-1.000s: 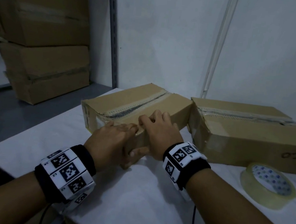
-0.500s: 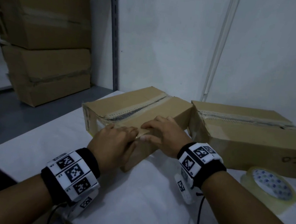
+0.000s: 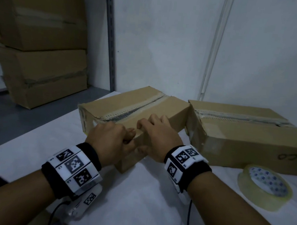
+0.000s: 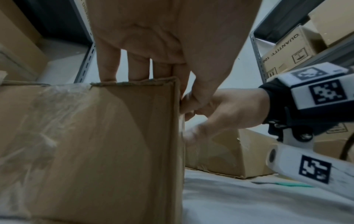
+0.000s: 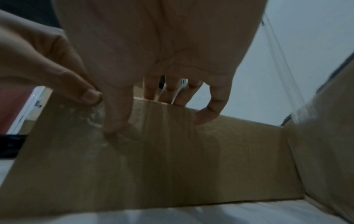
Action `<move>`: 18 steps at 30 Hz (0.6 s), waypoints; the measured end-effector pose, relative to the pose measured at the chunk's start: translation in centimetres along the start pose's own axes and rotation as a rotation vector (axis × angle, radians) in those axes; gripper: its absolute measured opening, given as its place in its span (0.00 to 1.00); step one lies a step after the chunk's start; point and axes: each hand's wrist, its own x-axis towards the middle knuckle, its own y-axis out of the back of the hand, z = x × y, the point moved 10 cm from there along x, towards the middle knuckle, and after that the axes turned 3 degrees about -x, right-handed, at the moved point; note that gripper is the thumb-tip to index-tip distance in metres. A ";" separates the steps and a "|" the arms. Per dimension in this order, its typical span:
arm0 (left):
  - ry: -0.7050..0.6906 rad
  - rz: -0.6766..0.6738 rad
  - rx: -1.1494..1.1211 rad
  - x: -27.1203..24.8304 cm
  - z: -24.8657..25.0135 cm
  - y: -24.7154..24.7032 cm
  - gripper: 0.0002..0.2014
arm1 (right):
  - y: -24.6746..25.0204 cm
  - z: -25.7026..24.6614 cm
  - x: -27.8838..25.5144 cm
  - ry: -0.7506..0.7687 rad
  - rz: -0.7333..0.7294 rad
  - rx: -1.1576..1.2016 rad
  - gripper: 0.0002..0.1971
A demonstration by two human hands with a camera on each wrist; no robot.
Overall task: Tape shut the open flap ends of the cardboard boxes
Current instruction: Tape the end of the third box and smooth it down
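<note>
A cardboard box [image 3: 126, 106] lies at an angle on the white table [image 3: 133, 211], with a taped seam along its top. My left hand [image 3: 121, 137] grips its near corner, fingers over the top edge [image 4: 134, 80] and the thumb down the corner. My right hand [image 3: 156, 133] lies beside it, fingers spread on the top and the thumb pressing the side face [image 5: 153, 166]. Shiny clear tape [image 4: 44, 113] covers the box's end face. A roll of clear tape [image 3: 264, 187] lies at the right.
A second taped cardboard box [image 3: 251, 141] stands right of the first, close against it. Larger cardboard boxes [image 3: 39, 64] are stacked on the floor at the far left beside a metal shelf upright [image 3: 111, 44]. A white wall rises behind the table.
Both hands stay at the box's near corner. The right wrist swung out to the right, then came back toward the corner. The box and the tape roll have not moved.
</note>
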 end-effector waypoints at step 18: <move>-0.069 -0.086 0.132 -1.5 2.0 -0.2 0.27 | 0.0 -0.4 0.3 -0.034 -0.016 -0.032 0.33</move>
